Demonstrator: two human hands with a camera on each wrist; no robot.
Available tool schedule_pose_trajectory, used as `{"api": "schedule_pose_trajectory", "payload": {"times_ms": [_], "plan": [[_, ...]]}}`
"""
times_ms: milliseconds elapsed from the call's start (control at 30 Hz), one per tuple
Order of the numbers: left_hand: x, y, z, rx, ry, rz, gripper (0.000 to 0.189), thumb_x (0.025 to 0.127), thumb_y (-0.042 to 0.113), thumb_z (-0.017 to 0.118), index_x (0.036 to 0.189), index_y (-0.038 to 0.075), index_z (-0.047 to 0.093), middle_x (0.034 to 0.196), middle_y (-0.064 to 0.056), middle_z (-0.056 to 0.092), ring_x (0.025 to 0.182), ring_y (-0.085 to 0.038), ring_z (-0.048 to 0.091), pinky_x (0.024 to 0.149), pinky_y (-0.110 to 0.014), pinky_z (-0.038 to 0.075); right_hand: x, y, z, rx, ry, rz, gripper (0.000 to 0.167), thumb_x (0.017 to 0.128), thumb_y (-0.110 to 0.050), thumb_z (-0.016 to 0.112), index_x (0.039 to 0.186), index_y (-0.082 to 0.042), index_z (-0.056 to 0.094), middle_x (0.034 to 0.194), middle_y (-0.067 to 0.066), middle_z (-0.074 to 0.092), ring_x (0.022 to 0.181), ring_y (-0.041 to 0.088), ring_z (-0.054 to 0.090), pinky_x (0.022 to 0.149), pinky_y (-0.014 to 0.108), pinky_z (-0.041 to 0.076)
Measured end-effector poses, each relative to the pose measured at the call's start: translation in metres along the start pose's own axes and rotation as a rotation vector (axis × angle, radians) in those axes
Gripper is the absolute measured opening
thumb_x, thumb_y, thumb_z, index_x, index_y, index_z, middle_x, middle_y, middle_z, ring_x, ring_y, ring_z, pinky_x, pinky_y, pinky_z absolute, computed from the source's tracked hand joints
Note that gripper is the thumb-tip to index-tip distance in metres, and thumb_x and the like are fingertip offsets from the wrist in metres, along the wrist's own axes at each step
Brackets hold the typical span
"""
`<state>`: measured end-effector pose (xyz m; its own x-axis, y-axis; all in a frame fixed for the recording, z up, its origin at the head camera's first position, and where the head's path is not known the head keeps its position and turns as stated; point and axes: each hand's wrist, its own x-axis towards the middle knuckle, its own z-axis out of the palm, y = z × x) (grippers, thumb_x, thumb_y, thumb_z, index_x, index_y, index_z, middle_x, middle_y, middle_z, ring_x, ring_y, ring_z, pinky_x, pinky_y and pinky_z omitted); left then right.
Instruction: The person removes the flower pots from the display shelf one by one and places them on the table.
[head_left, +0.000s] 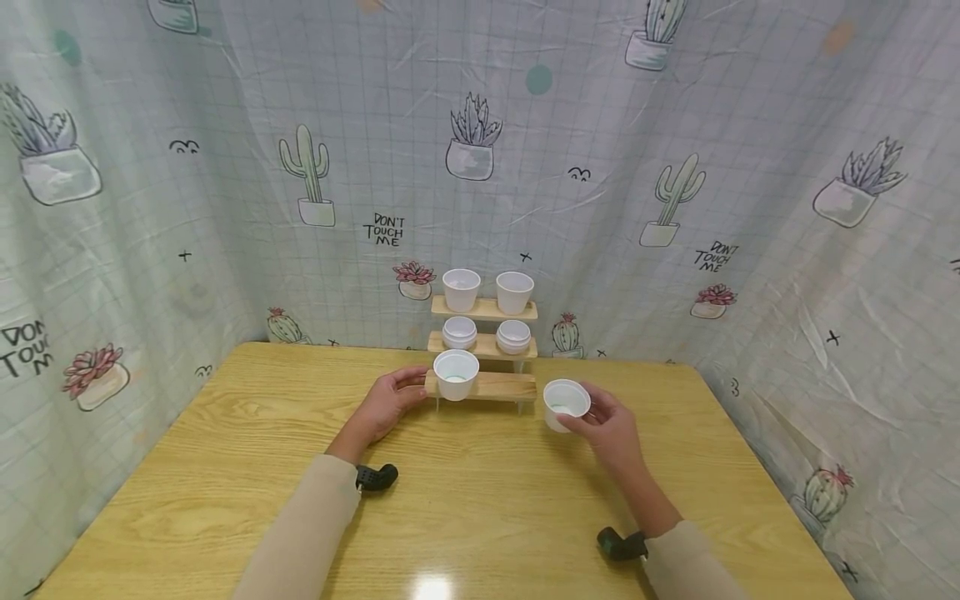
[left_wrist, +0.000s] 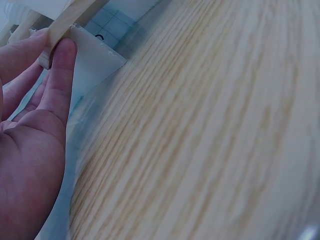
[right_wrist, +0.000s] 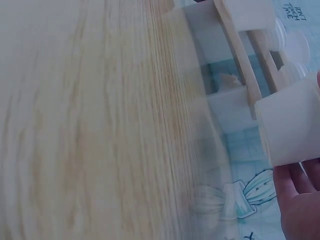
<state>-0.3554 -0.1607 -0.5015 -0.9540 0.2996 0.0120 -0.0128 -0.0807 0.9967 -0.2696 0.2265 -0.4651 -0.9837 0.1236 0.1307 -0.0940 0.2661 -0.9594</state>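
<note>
My left hand [head_left: 388, 404] pinches the left end of the lowest wooden step of a three-tier display stand [head_left: 487, 385]; in the left wrist view thumb and fingers [left_wrist: 64, 65] sit on either side of the board's end [left_wrist: 60, 32]. A white pot [head_left: 456, 375] stands on that step, at its left. Just right of the stand, my right hand [head_left: 617, 429] grips a second white pot [head_left: 566, 400] by its side, mouth tipped toward the head camera. The right wrist view shows this held pot [right_wrist: 292, 122] close by the step's end, with fingers under it.
Two white pots [head_left: 461, 292] stand on the top step, and two smaller ribbed ones [head_left: 459, 333] on the middle step. The stand is near the back edge of the wooden table [head_left: 480, 492]. A cactus-print curtain [head_left: 360, 275] hangs behind and at both sides.
</note>
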Motion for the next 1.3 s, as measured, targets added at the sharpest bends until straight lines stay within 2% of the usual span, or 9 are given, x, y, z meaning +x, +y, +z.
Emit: {"api": "schedule_pose_trajectory", "payload": {"times_ms": [133, 333, 600, 833, 1133, 1300], "plan": [[0.0, 0.0, 0.0, -0.005, -0.001, -0.001, 0.057, 0.098, -0.001, 0.063, 0.151, -0.006, 0.042, 0.146, -0.027, 0.048, 0.106, -0.005, 0.064, 0.099, -0.026, 0.06, 0.001, -0.003, 0.005, 0.015, -0.02, -0.011, 0.074, 0.079, -0.026, 0.091, 0.142, -0.007, 0.058, 0.144, 0.015, 0.06, 0.133, 0.032, 0.06, 0.102, 0.027, 0.057], [-0.001, 0.002, 0.0, -0.003, -0.006, 0.0, 0.057, 0.099, -0.001, 0.063, 0.152, -0.006, 0.042, 0.147, -0.028, 0.048, 0.107, -0.005, 0.064, 0.1, -0.026, 0.059, 0.004, -0.009, 0.014, 0.076, -0.041, -0.04, 0.068, 0.079, -0.018, 0.09, 0.139, -0.005, 0.06, 0.14, 0.017, 0.062, 0.13, 0.032, 0.061, 0.096, 0.018, 0.059], [0.0, 0.002, 0.0, 0.0, -0.003, 0.002, 0.057, 0.099, -0.002, 0.062, 0.151, -0.006, 0.042, 0.146, -0.026, 0.049, 0.108, -0.004, 0.063, 0.101, -0.028, 0.059, 0.009, -0.015, 0.026, 0.078, -0.059, -0.071, 0.067, 0.078, -0.018, 0.091, 0.137, -0.006, 0.062, 0.139, 0.016, 0.063, 0.128, 0.032, 0.062, 0.099, 0.023, 0.059], [0.0, 0.001, 0.0, -0.014, -0.007, 0.011, 0.056, 0.099, -0.003, 0.062, 0.151, -0.007, 0.042, 0.146, -0.027, 0.049, 0.107, -0.004, 0.064, 0.102, -0.029, 0.059, 0.015, -0.018, 0.034, 0.077, -0.061, -0.102, 0.065, 0.078, -0.02, 0.091, 0.135, -0.007, 0.063, 0.136, 0.015, 0.064, 0.125, 0.032, 0.064, 0.096, 0.021, 0.06], [0.0, 0.0, 0.0, -0.008, -0.007, 0.004, 0.057, 0.099, -0.002, 0.062, 0.151, -0.006, 0.042, 0.146, -0.028, 0.048, 0.108, -0.005, 0.064, 0.101, -0.026, 0.059, 0.022, -0.021, 0.043, 0.053, -0.051, -0.095, 0.065, 0.077, -0.026, 0.092, 0.134, -0.011, 0.065, 0.133, 0.011, 0.067, 0.123, 0.029, 0.066, 0.096, 0.022, 0.06], [0.0, 0.0, 0.001, 0.0, -0.002, -0.001, 0.056, 0.099, -0.002, 0.062, 0.151, -0.006, 0.042, 0.146, -0.027, 0.048, 0.107, -0.004, 0.063, 0.099, -0.025, 0.059, 0.026, -0.023, 0.048, 0.087, -0.063, -0.122, 0.064, 0.076, -0.023, 0.093, 0.133, -0.009, 0.067, 0.132, 0.014, 0.068, 0.122, 0.031, 0.066, 0.094, 0.022, 0.061]]}}
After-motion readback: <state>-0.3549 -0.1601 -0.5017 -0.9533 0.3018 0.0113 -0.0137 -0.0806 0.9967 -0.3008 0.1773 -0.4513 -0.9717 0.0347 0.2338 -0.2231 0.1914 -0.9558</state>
